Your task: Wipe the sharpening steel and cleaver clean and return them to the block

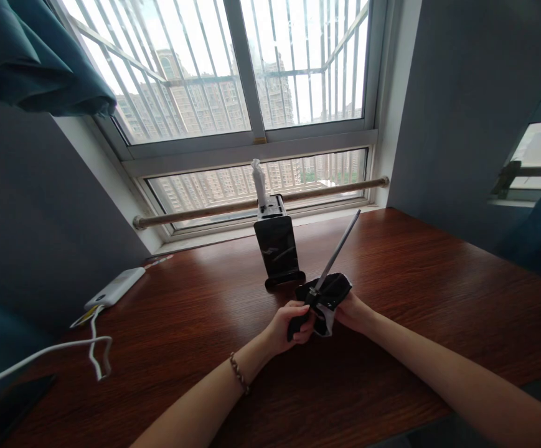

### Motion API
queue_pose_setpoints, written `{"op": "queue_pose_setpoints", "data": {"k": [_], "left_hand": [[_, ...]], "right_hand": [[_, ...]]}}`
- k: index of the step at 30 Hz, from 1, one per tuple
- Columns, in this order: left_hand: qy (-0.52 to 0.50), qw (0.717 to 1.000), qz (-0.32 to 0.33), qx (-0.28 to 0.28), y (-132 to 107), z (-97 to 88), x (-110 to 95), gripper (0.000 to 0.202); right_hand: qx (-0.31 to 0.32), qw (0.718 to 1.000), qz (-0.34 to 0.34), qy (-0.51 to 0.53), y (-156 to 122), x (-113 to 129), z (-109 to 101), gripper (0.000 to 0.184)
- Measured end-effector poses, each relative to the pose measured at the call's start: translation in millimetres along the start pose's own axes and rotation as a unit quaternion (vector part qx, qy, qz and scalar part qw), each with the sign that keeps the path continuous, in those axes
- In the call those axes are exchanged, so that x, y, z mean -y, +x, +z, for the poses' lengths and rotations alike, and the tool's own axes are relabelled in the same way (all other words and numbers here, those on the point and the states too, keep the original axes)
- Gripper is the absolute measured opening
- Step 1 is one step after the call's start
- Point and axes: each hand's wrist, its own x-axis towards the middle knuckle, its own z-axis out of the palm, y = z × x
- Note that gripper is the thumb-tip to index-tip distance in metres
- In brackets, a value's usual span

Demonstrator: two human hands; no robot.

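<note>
My left hand (291, 325), with a beaded bracelet on its wrist, is closed around the black handle (298, 323) of a long tool. From that handle a straight, narrow grey shaft (338, 251) slants up to the right; whether it is a blade or a rod I cannot tell. Behind it my right hand (352, 310) holds a black piece with whitish edges (333, 290), crumpled at its lower end. The right fingers are mostly hidden behind this piece. Both hands are close together above the table.
On the brown wooden table (205, 298) stands a black upright panel with a ledge (277, 247). Behind it a box holds a protruding white tissue (259, 182). A white device (116, 288) with a white cable (41, 353) lies left. A barred window is beyond.
</note>
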Motion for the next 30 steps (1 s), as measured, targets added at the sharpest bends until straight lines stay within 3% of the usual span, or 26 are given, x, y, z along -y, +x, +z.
{"op": "queue_pose_setpoints", "data": {"k": [2,7,9,19,25,30], "left_hand": [[0.007,1.000,0.015,-0.018,1.3,2.7,1.0,0.032],[0.037,0.991,0.081,-0.099,7.3,3.0,3.8,0.025],[0.046,0.988,0.094,-0.110,8.7,1.7,4.9,0.023],[-0.006,0.996,0.074,-0.057,6.3,-0.6,6.5,0.023],[-0.059,0.998,0.016,-0.011,1.8,-5.3,-0.7,0.023],[-0.100,0.994,-0.034,0.019,0.7,-6.8,-3.1,0.028]], "right_hand": [[0.008,1.000,-0.003,-0.010,1.0,0.8,-1.5,0.021],[-0.069,0.997,-0.035,0.001,2.5,4.6,-2.9,0.023],[-0.067,0.997,-0.031,-0.011,1.6,7.0,-0.9,0.022],[0.041,0.997,0.039,-0.049,-1.4,7.9,4.3,0.027],[0.001,1.000,-0.004,-0.027,2.3,1.7,-3.2,0.021],[0.051,0.998,0.001,-0.045,1.9,1.9,1.3,0.022]]}}
